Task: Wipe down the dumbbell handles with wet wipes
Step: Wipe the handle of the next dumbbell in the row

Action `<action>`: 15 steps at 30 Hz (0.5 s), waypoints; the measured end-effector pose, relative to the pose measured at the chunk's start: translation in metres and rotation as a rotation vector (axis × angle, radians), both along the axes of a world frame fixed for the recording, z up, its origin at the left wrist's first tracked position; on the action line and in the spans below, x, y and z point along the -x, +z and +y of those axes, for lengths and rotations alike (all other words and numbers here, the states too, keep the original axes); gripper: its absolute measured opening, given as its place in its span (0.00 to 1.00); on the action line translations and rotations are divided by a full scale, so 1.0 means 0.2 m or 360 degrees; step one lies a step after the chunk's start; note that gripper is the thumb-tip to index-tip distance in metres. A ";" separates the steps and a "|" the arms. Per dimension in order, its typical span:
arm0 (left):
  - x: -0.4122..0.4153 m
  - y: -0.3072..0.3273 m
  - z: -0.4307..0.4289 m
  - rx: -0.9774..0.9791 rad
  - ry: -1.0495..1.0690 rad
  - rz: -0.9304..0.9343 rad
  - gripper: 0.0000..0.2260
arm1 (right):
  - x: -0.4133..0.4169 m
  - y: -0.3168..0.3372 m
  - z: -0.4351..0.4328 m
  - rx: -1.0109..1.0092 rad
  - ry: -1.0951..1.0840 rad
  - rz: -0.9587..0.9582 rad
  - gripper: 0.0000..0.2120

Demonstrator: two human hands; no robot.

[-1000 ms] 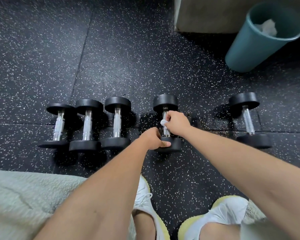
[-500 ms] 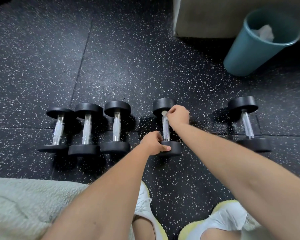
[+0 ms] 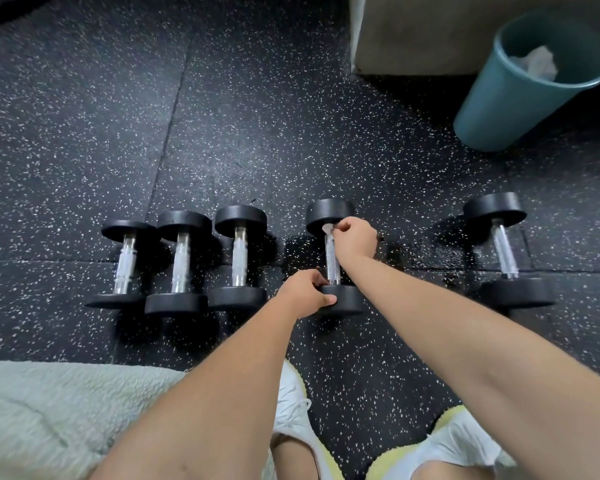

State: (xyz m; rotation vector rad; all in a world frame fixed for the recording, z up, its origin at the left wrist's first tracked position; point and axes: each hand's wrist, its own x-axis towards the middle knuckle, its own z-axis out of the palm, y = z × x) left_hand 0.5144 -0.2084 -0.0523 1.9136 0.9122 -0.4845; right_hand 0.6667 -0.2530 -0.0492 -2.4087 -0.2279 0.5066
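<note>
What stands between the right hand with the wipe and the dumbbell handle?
Nothing visible does. The right hand pinches the wet wipe against the handle at its far end; the left hand grips only the near weight.

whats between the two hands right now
Head view: the dumbbell's chrome handle spans it, from the left hand on the near weight to the right hand pinching the wipe.

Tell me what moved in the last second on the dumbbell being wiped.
The right hand slid the wet wipe along the handle, from its middle to the far head, pinching it throughout. The left hand stayed gripping the near head; the other four dumbbells and the teal bin did not move.
</note>
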 end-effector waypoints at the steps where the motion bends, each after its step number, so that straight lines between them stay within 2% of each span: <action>1: 0.00 0.01 0.00 0.0021 0.0008 0.0014 0.14 | 0.01 0.00 -0.01 0.0007 0.0046 -0.0021 0.05; 5: 0.00 0.04 0.00 0.0039 0.0076 0.0021 0.23 | 0.01 -0.02 -0.12 0.0131 0.0426 -0.0034 0.05; 9: 0.01 0.04 -0.02 -0.0146 0.0056 0.0017 0.23 | -0.02 -0.01 -0.23 0.0344 0.0759 0.0048 0.09; 13: 0.01 0.05 -0.04 -0.0204 0.0047 0.0039 0.23 | -0.05 0.03 -0.13 0.0141 0.0517 0.0032 0.03; 15: 0.01 0.06 -0.05 -0.0207 0.0045 0.0053 0.23 | -0.04 0.03 -0.09 0.0131 0.0478 0.0037 0.06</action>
